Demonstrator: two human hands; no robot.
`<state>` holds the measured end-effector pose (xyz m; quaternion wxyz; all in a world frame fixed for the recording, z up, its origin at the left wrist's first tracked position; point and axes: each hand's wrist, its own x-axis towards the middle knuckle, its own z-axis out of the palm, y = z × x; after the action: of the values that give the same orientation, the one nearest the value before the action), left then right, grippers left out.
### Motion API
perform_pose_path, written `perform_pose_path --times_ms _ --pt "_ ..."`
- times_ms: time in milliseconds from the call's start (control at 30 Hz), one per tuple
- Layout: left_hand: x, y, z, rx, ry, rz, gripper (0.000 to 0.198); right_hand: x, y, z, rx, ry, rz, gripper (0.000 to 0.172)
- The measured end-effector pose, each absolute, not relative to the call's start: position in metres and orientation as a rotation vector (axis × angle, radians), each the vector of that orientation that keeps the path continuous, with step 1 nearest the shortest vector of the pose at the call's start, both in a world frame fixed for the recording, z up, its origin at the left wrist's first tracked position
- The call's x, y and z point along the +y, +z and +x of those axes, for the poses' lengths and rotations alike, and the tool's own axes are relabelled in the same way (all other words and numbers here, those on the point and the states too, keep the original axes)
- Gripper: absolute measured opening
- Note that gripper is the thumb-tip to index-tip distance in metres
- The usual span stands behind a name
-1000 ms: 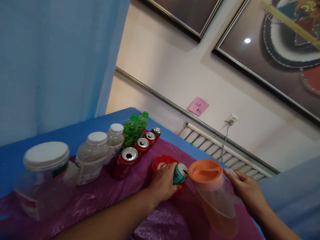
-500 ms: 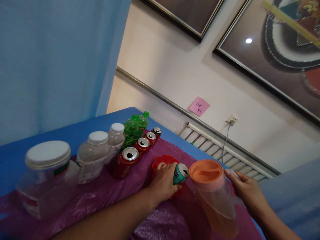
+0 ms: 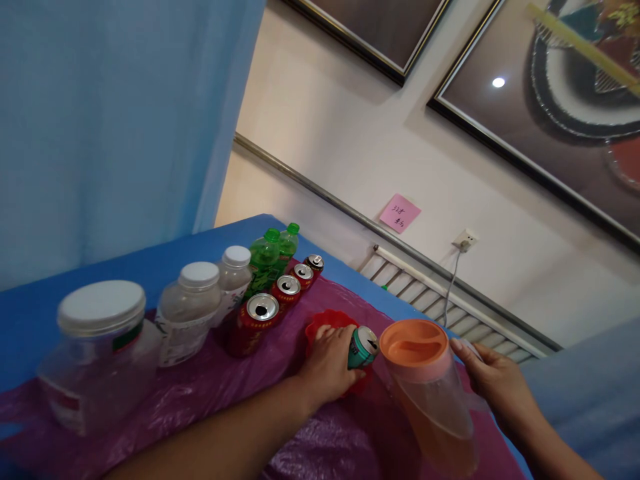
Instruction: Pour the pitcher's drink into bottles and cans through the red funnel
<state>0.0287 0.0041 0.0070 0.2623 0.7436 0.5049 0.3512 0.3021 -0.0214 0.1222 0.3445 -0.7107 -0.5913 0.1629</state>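
My left hand (image 3: 330,360) is closed around a green drink can (image 3: 361,348), which leans to the right with its opened top toward the pitcher. Beneath the can and hand is a red scalloped bowl (image 3: 316,323), mostly covered by them. A clear pitcher (image 3: 435,413) with an orange lid (image 3: 415,343) tilts beside the can and holds some brownish liquid. My right hand (image 3: 495,373) grips the pitcher by its handle, thumb on top; the fingers partly hide the handle. The lid's edge is close to the can's top, and I see no stream between them.
Left of my hands, several red cans (image 3: 263,313) stand in a row. Behind them are green bottles (image 3: 265,253) and white-capped clear jars (image 3: 103,353). Purple plastic sheeting (image 3: 200,393) covers part of the blue table (image 3: 165,257). A radiator (image 3: 425,290) is beyond the table edge.
Both hands, the can and the pitcher hold nearly the same pose. The whole view has shifted very slightly, with the jars a little farther right.
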Motion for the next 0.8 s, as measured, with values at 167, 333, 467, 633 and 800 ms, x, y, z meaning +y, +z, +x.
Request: perform_pose_path --times_ms 167,333,467,633,800 --pt "0.0036 0.0070 0.0287 1.367 0.948 2.019 0.060 -0.0224 0.1254 0.2982 -1.536 0.413 -1.847 0.056" --pt "0.0037 0.0063 0.0290 1.374 0.954 2.027 0.059 -0.0229 0.1272 0.2959 -1.530 0.411 -1.854 0.057" --pt "0.0043 0.0061 0.0292 1.380 0.947 2.029 0.059 -0.0237 0.1271 0.2957 -1.517 0.424 -1.850 0.057" --pt "0.0047 0.0065 0.0293 1.380 0.936 2.030 0.060 -0.0232 0.1270 0.2953 -1.517 0.421 -1.831 0.056" --pt "0.0043 0.0060 0.0296 1.369 0.940 2.034 0.060 -0.0211 0.1241 0.3007 -1.500 0.430 -1.826 0.057"
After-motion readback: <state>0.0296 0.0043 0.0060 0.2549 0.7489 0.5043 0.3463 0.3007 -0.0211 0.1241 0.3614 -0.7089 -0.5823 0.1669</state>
